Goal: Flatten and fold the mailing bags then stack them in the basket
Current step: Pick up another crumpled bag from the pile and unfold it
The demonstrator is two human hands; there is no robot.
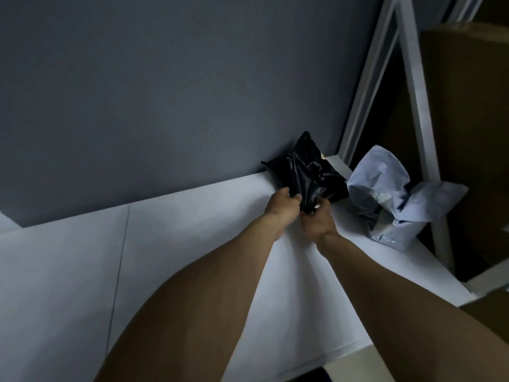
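Overhead and across most of the upper view, a dull blue-grey wall fills everything from nine o'clock round to one o'clock, meeting the flat white worktop along a slanting line that climbs toward two o'clock. That worktop spreads over the lower half, with a thin dark seam running down it at about eight o'clock. At three o'clock a white metal shelving frame stands upright beside a large brown cardboard box, both past the worktop's right edge. Two bare forearms reach in from six and five o'clock and converge near the centre. Just right of centre, at about three o'clock and near the worktop's right edge, a crumpled pale blue-grey plastic mailing bag sits puffed up and unflattened. Beside it toward the centre, a crinkled glossy black plastic mailing bag is propped against the wall, its upper corner pointing to twelve o'clock; whether the two bags touch cannot be told. The left hand and the right hand sit close together, each pinched on the black bag's lower edge, fingers curled into the bunched plastic. No basket shows anywhere in view.
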